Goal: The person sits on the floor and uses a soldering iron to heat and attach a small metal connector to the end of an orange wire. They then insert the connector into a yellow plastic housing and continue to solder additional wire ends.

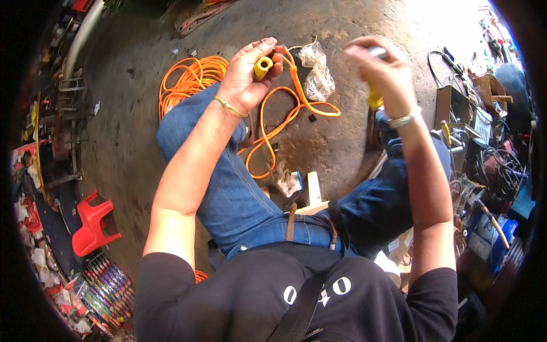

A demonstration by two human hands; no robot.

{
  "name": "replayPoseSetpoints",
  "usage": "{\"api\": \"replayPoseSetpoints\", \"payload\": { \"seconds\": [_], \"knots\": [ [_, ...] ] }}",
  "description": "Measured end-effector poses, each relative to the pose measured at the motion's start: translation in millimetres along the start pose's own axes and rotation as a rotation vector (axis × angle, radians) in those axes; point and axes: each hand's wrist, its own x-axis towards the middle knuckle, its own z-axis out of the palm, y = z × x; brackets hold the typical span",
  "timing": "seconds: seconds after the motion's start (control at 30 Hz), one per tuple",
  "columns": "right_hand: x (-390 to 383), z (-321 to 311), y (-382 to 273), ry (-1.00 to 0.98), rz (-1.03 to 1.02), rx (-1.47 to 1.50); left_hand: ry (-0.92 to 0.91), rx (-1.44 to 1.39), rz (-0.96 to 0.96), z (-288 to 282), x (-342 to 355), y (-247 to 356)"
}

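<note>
Yellow piece [260, 74] in left grip [245, 73]

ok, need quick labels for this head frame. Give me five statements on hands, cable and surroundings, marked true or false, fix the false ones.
1. The left hand holds a hollow yellow sleeve. True.
2. The orange cable coil lies to the right of the right hand. False: it lies on the floor, left of the left hand.
3. In the picture, a clear plastic bag shows between the two hands. True.
4. The red plastic stool is at the picture's right edge. False: it is on the left.
5. A gold-coloured bangle circles the left wrist. True.
</note>
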Motion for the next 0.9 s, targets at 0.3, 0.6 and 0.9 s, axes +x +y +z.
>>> {"api": "replayPoseSetpoints", "payload": {
  "seconds": [0.3, 0.6, 0.9],
  "knots": [
    [-8.7, 71.9, 1.5, -0.133, -0.017, -0.063, -0.087, 0.029, -0.01, 12.0, -0.1, -4.4],
    [-21.0, 61.9, -13.1, -0.149, 0.084, 0.08, -0.003, -0.061, 0.021, 4.5, -1.4, 7.2],
    [-29.0, 48.4, -30.1, -0.171, 0.043, 0.155, -0.067, 0.178, 0.074, 12.4, -6.6, 2.6]
  ]
}}
